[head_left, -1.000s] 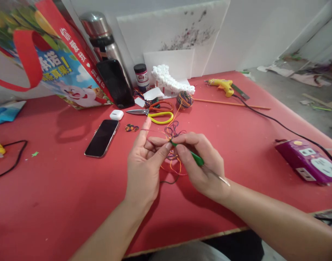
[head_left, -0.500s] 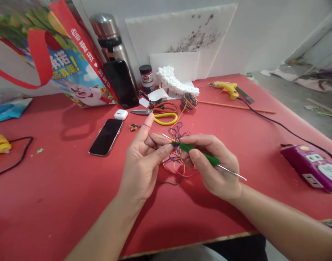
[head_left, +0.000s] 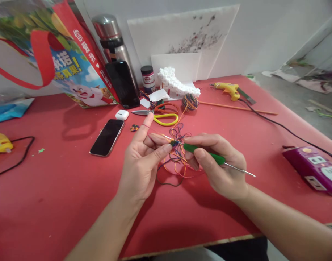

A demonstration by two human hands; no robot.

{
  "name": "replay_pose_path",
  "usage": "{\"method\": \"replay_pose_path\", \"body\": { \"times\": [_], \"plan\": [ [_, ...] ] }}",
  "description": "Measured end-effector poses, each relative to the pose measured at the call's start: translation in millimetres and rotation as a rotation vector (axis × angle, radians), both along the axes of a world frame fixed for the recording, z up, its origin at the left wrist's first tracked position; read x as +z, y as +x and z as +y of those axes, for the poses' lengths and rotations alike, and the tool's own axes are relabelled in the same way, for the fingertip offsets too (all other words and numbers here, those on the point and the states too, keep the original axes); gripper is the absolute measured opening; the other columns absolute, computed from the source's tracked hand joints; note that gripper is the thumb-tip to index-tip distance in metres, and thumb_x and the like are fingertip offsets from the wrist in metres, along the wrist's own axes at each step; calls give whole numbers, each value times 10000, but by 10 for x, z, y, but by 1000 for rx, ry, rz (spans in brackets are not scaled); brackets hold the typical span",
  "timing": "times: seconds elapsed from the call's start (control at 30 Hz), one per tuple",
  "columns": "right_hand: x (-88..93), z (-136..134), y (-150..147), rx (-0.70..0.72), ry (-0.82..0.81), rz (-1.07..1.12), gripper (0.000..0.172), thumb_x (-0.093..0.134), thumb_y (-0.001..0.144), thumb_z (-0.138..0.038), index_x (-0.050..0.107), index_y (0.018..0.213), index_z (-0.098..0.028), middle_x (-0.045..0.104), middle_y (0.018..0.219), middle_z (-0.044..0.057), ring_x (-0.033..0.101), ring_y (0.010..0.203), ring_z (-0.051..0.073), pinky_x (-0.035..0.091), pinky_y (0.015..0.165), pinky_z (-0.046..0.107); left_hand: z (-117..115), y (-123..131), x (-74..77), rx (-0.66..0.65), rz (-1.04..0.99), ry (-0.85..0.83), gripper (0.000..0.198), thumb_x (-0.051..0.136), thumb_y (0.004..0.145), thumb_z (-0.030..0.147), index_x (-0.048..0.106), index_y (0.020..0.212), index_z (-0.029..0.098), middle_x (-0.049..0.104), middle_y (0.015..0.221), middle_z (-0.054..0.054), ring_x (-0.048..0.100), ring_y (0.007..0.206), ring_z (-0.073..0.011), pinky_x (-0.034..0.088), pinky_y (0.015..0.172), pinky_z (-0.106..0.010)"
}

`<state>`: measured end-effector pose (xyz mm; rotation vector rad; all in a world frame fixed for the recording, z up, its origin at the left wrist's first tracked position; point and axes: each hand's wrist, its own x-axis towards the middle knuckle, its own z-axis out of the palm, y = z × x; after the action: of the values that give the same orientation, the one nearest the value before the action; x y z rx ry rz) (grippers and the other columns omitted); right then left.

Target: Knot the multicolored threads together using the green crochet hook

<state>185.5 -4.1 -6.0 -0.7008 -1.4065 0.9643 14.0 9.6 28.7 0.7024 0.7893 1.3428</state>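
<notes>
My left hand (head_left: 144,159) pinches a small knot of multicoloured yarn (head_left: 174,143) between thumb and middle fingers, with the index finger raised and a strand looped over it. My right hand (head_left: 217,165) grips a green-handled crochet hook (head_left: 206,155), its metal tip pushed into the knot. Loose yarn loops (head_left: 176,168) lie on the red table (head_left: 59,188) under both hands. A strand runs back to the yarn ball (head_left: 189,101).
Yellow and orange scissors (head_left: 162,114), a dark phone (head_left: 107,137), a white earbud case (head_left: 121,115) and a tiny crocheted piece (head_left: 134,127) lie behind my hands. A glue gun (head_left: 227,88) with cord, a purple power strip (head_left: 314,168), a printed bag (head_left: 59,61) and a steel flask (head_left: 113,40) stand around.
My right hand has drawn the hook to the right and levelled it, so more green handle shows. The left hand holds its pinch. The view has shifted slightly.
</notes>
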Motion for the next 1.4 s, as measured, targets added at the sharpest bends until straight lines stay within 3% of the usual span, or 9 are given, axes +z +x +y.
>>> {"method": "replay_pose_path", "body": {
  "times": [0.33, 0.63, 0.83, 1.03, 1.23, 1.4],
  "plan": [
    [-6, -4, 24, -8, -8, -1, 207, 658, 1045, -205, 758, 1219, -251, 736, 897, 32, 688, 700, 128, 555, 594, 257, 9, -1, 14, 18, 4, 19, 960, 883, 731, 47, 494, 1595, 201, 752, 767, 65, 695, 743, -65, 573, 793, -139],
    [67, 36, 12, -54, 50, -114, 154, 654, 1022, -149, 752, 1125, -207, 719, 798, 7, 633, 599, 99, 509, 527, 221, -74, 19, -18, 33, 198, 65, 894, 882, 777, 98, 534, 1575, 304, 711, 788, 55, 667, 759, -114, 574, 789, -208],
    [56, 1, -58, -195, 335, -369, 286, 603, 985, -47, 701, 1201, -207, 744, 949, 72, 704, 798, 168, 600, 722, 294, -73, 92, -50, 13, 164, 28, 1027, 895, 787, 140, 379, 1667, 262, 716, 788, 47, 653, 752, -103, 564, 767, -180],
    [58, 16, -11, -97, 476, -385, 413, 612, 989, -59, 623, 1382, -184, 745, 1016, 103, 703, 854, 191, 604, 738, 303, -33, 47, 9, -107, -47, -51, 1080, 907, 712, 61, 401, 1653, 219, 715, 761, 57, 653, 706, -80, 548, 728, -146],
    [85, 72, 69, -49, 303, -296, 295, 656, 1007, -147, 722, 1280, -234, 713, 870, 55, 645, 730, 174, 559, 657, 313, 3, -21, 11, -65, -10, -29, 993, 894, 715, 37, 495, 1600, 248, 707, 774, 60, 660, 741, -80, 548, 777, -145],
    [95, 129, 119, -25, 308, -249, 277, 670, 988, -127, 772, 1227, -224, 707, 816, 45, 654, 697, 170, 554, 642, 318, 28, -45, -1, -55, 10, -25, 982, 899, 704, 34, 517, 1584, 243, 703, 771, 60, 663, 741, -84, 552, 772, -153]
  ]
}}
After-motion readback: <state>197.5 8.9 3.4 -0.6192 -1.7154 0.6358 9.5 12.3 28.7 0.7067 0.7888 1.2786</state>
